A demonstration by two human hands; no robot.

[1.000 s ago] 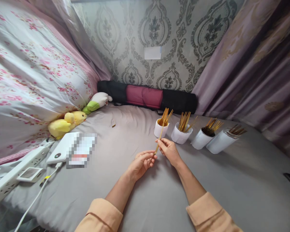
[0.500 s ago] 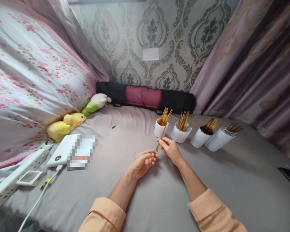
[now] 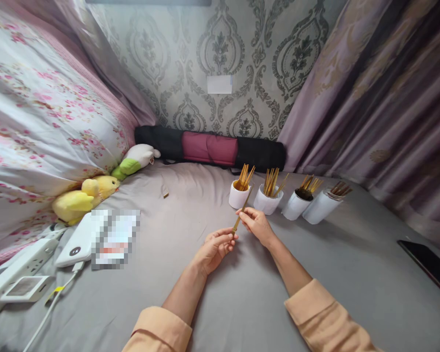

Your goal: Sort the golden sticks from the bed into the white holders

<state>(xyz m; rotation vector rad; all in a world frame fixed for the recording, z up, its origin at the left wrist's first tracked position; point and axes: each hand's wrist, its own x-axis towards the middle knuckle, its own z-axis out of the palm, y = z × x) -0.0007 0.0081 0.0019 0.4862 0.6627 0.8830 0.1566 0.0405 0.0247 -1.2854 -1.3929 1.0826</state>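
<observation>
A thin yellowish-brown stick (image 3: 236, 224), slanting up and away, is held between both hands. My left hand (image 3: 214, 248) is closed, pinching its lower end between thumb and fingers. Higher up the shaft, my right hand (image 3: 257, 227) grips it with the fingertips, also closed. Just beyond the hands stands a white cup (image 3: 238, 197) of orange-brown sticks; the held stick's tip overlaps it in view. To its right is a wider white cup (image 3: 267, 204) with more sticks. Farther right, two white cylinders, a shorter one (image 3: 292, 210) and a longer one (image 3: 318, 211), lean over with darker sticks inside.
On the grey sheet at left lie a white power bank (image 3: 81, 239) with a cable, a blurred-out item (image 3: 117, 237), a power strip (image 3: 33, 259) and plush toys (image 3: 71, 205). A small metallic piece (image 3: 165, 195) lies mid-left. A black phone-like slab (image 3: 427, 266) is at right.
The view has shifted slightly to the right, so the cups appear farther left and more of the black slab shows. Both hands keep their hold on the stick, almost unmoved.
</observation>
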